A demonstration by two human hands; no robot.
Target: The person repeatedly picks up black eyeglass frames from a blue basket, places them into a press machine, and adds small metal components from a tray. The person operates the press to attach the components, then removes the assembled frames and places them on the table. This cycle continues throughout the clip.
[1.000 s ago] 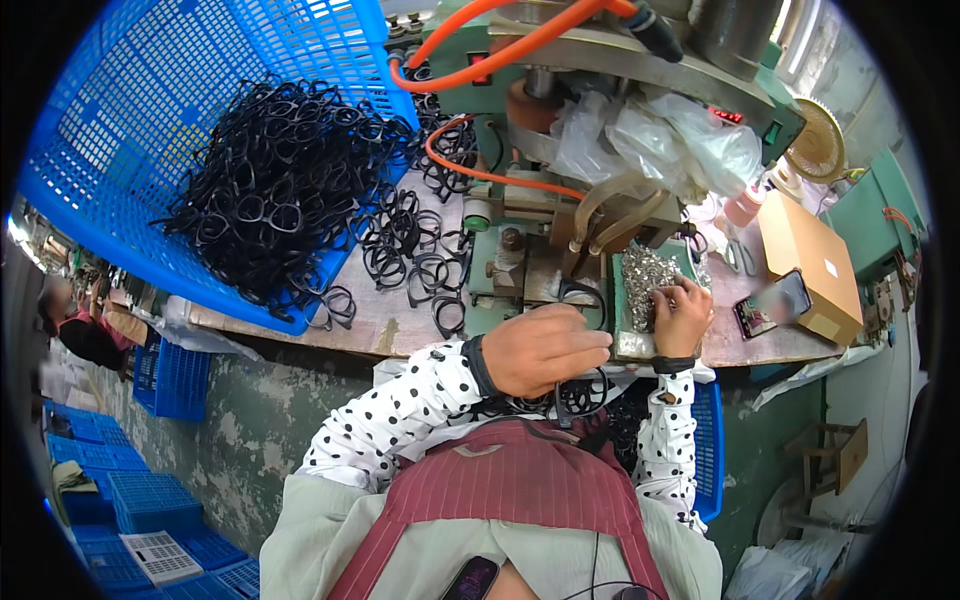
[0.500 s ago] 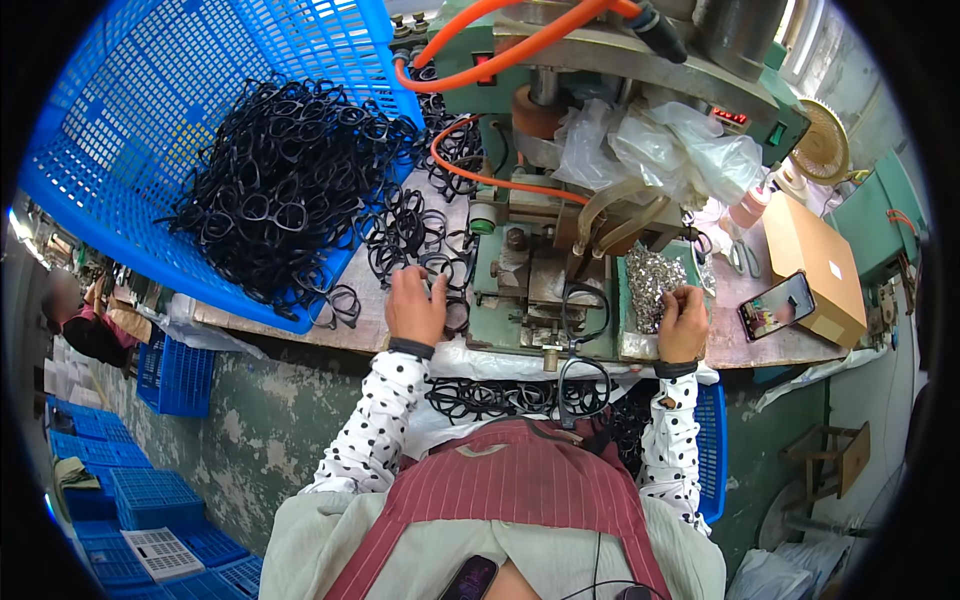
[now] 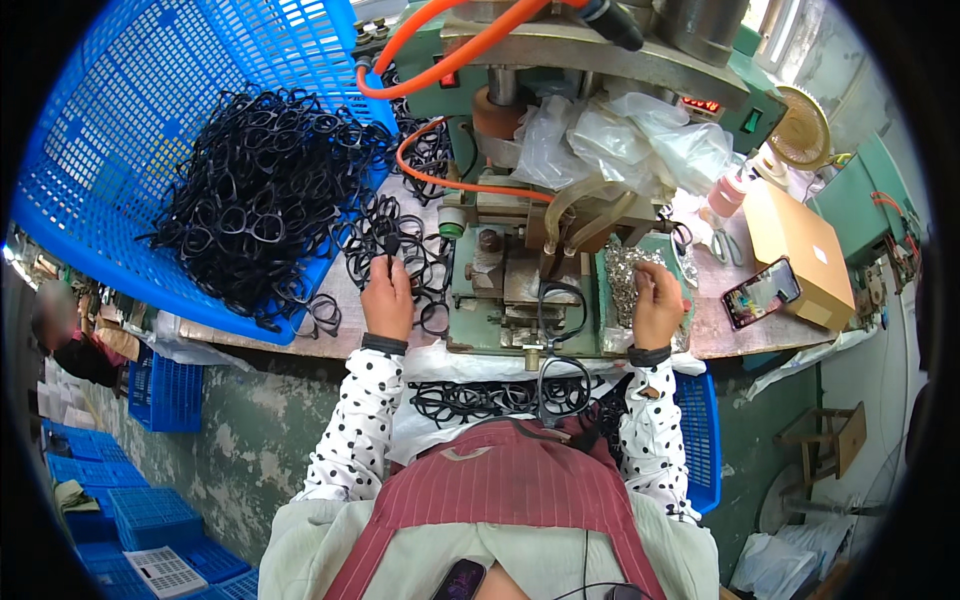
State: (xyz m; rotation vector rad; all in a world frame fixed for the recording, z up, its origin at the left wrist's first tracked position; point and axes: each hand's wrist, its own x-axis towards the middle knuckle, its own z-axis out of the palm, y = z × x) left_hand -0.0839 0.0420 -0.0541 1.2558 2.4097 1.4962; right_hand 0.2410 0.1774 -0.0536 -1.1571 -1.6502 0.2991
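Note:
My left hand (image 3: 388, 303) is closed at the fingertips on a black eyeglass frame at the edge of a loose heap of such frames (image 3: 412, 272) on the bench. My right hand (image 3: 657, 308) is pinched beside a tray of small shiny metal parts (image 3: 620, 283); anything between its fingers is too small to make out. Between my hands stands a green press machine (image 3: 480, 330). Another eyeglass frame (image 3: 565, 385) hangs upright from the front of its metal fixture, one rim above the other.
A large blue basket (image 3: 90, 215), tilted toward me, holds a big pile of black frames. More frames lie on white cloth near my lap. To the right are a phone (image 3: 762, 293), a cardboard box (image 3: 800, 250) and scissors (image 3: 726, 246). Orange hoses (image 3: 480, 188) cross the machine.
My left hand has reached slightly forward, and its spread fingers have closed on a black frame. My right hand stays by the metal parts, fingers pinched. The whole view has shifted a little.

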